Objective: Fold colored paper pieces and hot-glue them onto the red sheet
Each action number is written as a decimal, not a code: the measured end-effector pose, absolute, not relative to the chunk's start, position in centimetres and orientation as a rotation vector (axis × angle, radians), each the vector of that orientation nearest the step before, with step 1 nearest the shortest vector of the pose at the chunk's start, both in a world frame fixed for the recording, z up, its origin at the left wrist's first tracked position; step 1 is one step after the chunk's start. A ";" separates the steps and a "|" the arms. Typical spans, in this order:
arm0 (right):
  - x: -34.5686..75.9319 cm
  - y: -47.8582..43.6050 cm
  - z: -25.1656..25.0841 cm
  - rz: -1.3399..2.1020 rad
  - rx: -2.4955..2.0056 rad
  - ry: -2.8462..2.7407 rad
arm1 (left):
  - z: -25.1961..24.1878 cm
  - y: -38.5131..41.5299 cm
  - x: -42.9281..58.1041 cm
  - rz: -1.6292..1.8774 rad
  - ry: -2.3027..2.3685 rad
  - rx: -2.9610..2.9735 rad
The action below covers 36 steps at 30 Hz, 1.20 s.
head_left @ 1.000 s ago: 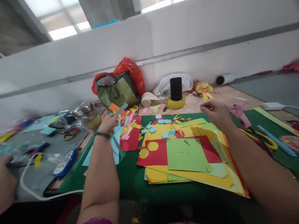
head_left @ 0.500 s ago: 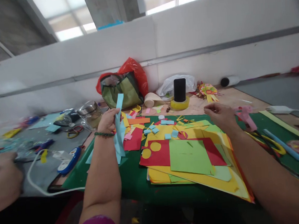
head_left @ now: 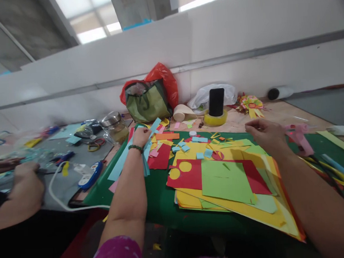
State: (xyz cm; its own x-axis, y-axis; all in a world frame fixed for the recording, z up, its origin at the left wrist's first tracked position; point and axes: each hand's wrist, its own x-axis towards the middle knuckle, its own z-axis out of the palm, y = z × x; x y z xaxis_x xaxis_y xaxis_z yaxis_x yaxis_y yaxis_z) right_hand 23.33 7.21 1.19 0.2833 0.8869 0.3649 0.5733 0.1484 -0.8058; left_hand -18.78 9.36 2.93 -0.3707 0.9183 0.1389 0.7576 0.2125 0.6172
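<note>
My left hand (head_left: 141,137), with a green bead bracelet at the wrist, is closed at a light blue paper strip (head_left: 155,126) whose end sticks out past the fingers. Other light blue paper (head_left: 118,160) lies under and beside it. Raised over the far right of the paper pile, my right hand (head_left: 263,132) has its fingers curled together, and nothing shows in them. Between the hands, a green square sheet (head_left: 225,180) rests on red paper (head_left: 186,181) with two yellow circles, atop yellow sheets (head_left: 242,208). Small folded blue pieces (head_left: 200,155) lie behind.
At the right are a pink glue gun (head_left: 299,137) and yellow-handled scissors (head_left: 338,174). A phone (head_left: 216,102) stands in a yellow tape roll (head_left: 216,119) at the back, near a green bag (head_left: 146,101) and glass jar (head_left: 115,127). A co-worker's arm (head_left: 26,190) is at left.
My left hand has lowered the blue strip, held upright before, onto the blue paper at the left. My right hand stays raised in about the same place. The view has turned slightly left.
</note>
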 end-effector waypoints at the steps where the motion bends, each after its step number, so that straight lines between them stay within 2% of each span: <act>1: 23.3 7.2 1.2 0.386 -1.541 -1.403 | 2.5 9.5 -18.5 0.854 2.262 1.627; 7: 23.7 7.6 0.7 0.392 -1.545 -1.396 | 1.0 9.5 -16.3 0.644 2.399 1.719; 16: 24.0 8.1 -0.1 0.362 -1.474 -1.479 | 3.7 8.5 -18.6 0.554 2.670 1.678; 24: 24.3 8.6 -0.4 0.269 -1.424 -1.492 | 2.6 8.6 -17.4 0.362 2.740 1.911; 30: 24.3 8.8 -0.3 0.267 -1.381 -1.476 | 1.4 9.4 -13.7 0.150 2.232 2.606; 36: 24.2 8.6 -0.2 0.251 -1.364 -1.500 | -0.5 10.0 -12.2 -0.147 2.228 2.397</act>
State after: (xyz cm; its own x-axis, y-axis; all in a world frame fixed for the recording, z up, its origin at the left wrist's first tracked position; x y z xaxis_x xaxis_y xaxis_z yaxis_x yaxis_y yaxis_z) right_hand 24.18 8.63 -0.21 0.1935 0.8227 0.5345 0.6037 0.3296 -0.7259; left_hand -12.19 10.03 -0.46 0.0749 0.9969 0.0255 0.9848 -0.0699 -0.1589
